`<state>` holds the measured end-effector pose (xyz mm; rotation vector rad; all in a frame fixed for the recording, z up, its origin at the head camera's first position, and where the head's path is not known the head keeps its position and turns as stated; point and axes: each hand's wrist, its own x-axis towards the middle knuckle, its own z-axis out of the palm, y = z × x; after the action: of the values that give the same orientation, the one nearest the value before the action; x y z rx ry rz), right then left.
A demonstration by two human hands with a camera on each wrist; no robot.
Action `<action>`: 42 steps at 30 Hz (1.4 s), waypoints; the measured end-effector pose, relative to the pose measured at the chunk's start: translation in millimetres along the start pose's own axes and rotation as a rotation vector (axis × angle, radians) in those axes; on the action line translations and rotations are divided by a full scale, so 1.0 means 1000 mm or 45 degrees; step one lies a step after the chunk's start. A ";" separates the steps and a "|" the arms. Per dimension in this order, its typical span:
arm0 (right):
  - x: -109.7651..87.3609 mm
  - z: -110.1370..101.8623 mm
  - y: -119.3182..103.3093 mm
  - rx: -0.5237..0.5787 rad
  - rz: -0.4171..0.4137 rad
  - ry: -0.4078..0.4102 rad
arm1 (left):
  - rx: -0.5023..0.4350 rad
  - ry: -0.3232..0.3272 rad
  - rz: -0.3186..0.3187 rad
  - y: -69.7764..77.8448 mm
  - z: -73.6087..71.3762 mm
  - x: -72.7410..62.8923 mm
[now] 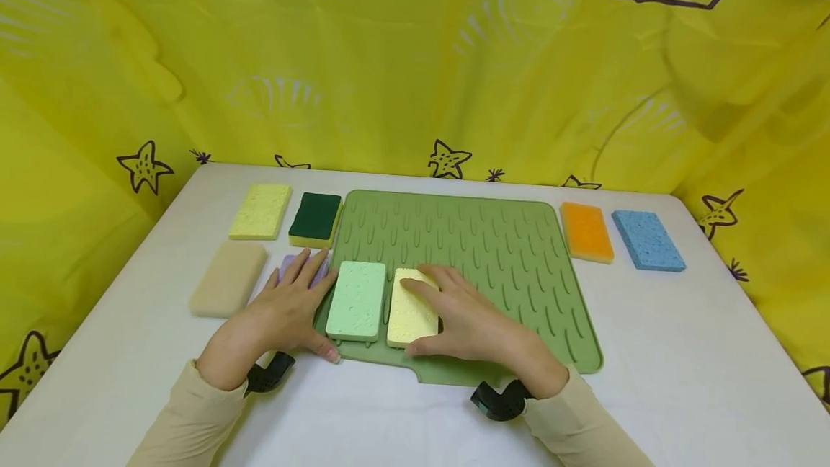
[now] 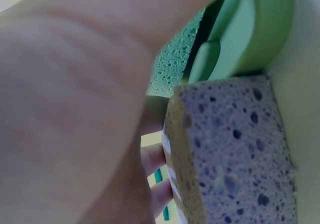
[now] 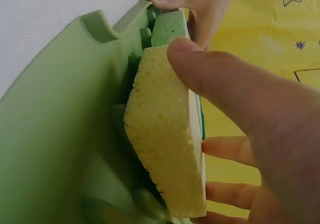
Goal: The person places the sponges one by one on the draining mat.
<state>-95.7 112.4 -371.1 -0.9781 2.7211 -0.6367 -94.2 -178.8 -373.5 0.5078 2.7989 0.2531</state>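
Observation:
My right hand [image 1: 470, 319] holds a pale yellow sponge [image 1: 405, 319] on the green ridged mat [image 1: 473, 236]. Its thumb sits at the sponge's near end, and the fingers reach over the top and far end. In the right wrist view that thumb [image 3: 210, 66] overlaps the corner of the sponge [image 3: 162, 129]. A mint green sponge [image 1: 357, 301] lies flat on the mat to the left. My left hand [image 1: 285, 312] spreads over a purple sponge [image 1: 287, 263] beside the mat, its thumb near the mat's front edge. The purple sponge [image 2: 235, 149] shows close up in the left wrist view.
Left of the mat lie a light yellow sponge [image 1: 261, 212], a dark green-topped sponge [image 1: 315, 216] and a beige sponge [image 1: 229, 279]. To the right are an orange sponge [image 1: 586, 230] and a blue sponge [image 1: 648, 240]. A yellow patterned curtain [image 1: 402, 78] hangs behind the white table [image 1: 674, 337].

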 end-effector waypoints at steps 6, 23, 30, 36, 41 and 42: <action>0.000 -0.003 0.005 0.026 -0.028 -0.005 | 0.003 0.015 0.011 0.000 0.000 0.001; -0.020 -0.044 0.055 0.041 0.083 0.199 | -0.018 0.001 -0.010 -0.003 -0.002 -0.002; -0.035 -0.064 0.081 -0.085 0.168 0.296 | -0.029 -0.006 -0.010 -0.002 -0.002 -0.002; -0.044 -0.076 0.096 -0.108 0.253 0.319 | -0.024 -0.002 -0.007 0.000 -0.002 -0.002; -0.047 -0.079 0.108 -0.147 0.276 0.363 | -0.030 -0.006 -0.004 0.001 -0.001 -0.002; -0.048 -0.079 0.111 -0.162 0.275 0.377 | -0.032 -0.006 -0.004 0.001 -0.001 -0.002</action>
<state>-145.3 246.2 -349.2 -0.6431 3.1043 -0.6173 -92.6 -178.9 -371.8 0.4969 2.7882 0.2861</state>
